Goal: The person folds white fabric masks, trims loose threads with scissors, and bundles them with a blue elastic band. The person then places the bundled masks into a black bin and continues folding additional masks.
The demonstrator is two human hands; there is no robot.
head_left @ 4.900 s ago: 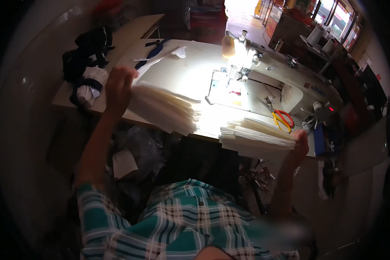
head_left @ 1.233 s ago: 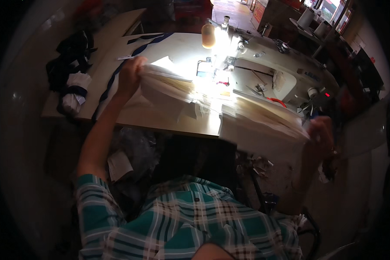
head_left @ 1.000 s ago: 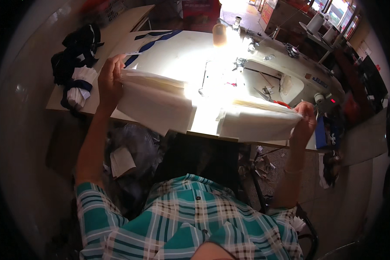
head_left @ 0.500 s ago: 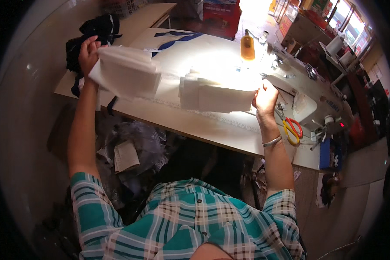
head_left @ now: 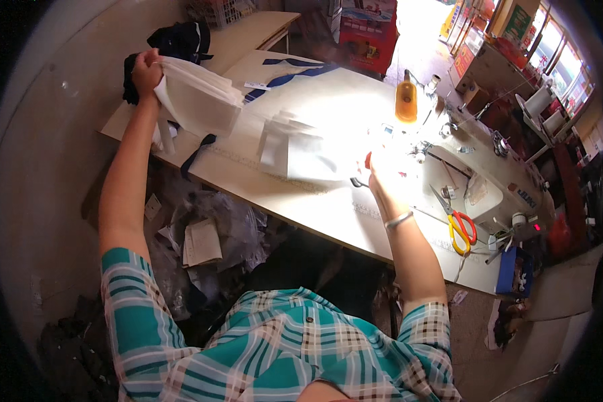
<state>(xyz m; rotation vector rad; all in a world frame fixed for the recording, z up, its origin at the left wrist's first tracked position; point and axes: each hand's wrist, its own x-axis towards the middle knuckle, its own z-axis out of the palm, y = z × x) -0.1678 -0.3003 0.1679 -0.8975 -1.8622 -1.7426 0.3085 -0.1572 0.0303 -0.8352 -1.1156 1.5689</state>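
Observation:
My left hand [head_left: 145, 72], raised at the far left of the table, is closed on one end of a stack of white cloth pieces [head_left: 201, 100]. The stack droops to the right in loose layers. My right hand [head_left: 376, 179] reaches into the bright lamp glare by the sewing machine, its fingers partly washed out. From it a second bunch of white cloth pieces [head_left: 301, 153] extends leftward over the table, blurred by motion. A small dark loop [head_left: 358, 182] shows right beside this hand; its kind is unclear.
A sewing machine [head_left: 512, 184] stands at right behind scissors [head_left: 459, 231] with red and yellow handles. Navy strips [head_left: 288, 79] and dark clothing [head_left: 174, 43] lie at the back left. A blue box [head_left: 514, 271] sits at the right edge. Plastic bags [head_left: 231, 228] lie below the table.
The view has shifted, so the table appears lower and farther right. My right hand and its cloth have moved left and nearer relative to the machine. The left hand still holds its stack.

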